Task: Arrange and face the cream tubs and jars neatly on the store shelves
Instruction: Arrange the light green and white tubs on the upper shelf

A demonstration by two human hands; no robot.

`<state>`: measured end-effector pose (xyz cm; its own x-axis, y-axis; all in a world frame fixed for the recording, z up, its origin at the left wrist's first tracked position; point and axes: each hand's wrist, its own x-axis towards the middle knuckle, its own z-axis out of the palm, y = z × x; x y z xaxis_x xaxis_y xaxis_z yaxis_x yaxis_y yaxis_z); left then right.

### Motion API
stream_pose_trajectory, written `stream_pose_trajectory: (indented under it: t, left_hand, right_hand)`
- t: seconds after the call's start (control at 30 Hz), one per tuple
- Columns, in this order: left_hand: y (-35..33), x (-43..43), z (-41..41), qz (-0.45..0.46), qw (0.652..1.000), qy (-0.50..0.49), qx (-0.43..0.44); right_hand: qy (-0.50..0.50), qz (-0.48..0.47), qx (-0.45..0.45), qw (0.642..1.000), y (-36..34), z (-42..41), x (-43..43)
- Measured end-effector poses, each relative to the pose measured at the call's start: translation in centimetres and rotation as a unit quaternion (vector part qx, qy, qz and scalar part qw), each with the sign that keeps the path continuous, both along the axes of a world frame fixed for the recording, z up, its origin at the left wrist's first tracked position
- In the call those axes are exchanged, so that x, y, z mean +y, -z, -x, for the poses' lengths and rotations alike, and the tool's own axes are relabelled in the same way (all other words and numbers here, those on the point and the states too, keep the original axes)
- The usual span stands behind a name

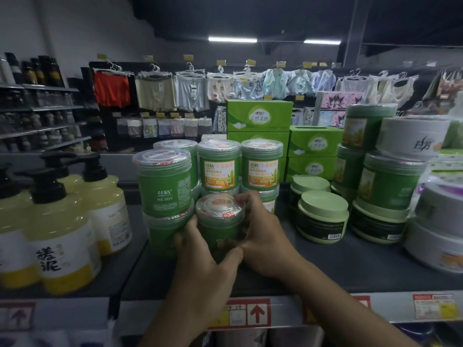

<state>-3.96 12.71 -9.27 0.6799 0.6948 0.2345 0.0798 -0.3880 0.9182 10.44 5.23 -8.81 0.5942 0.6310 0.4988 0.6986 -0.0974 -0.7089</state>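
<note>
Both hands, left (200,256) and right (263,236), clasp the green tub (220,221) between them.

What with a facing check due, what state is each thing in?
Held green tub: upright, lidded, label covered.
Left hand: grips that tub.
Right hand: grips it too.
Top-left green tub: upright, stacked, orange label not showing.
Two rear green tubs: orange labels facing front.
Pale green jars: upright, lids on.
Pump bottles: upright.
</note>
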Motion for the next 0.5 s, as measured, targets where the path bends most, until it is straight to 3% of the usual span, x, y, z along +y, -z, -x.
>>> stream_pose_trajectory:
  t: [0.5]
  left_hand:
    - [-0.12,0.29,0.59,-0.011,1.0,0.004,-0.016]
  right_hand:
    - [0.002,-0.008,0.021,1.0,0.36,0.23,0.52]
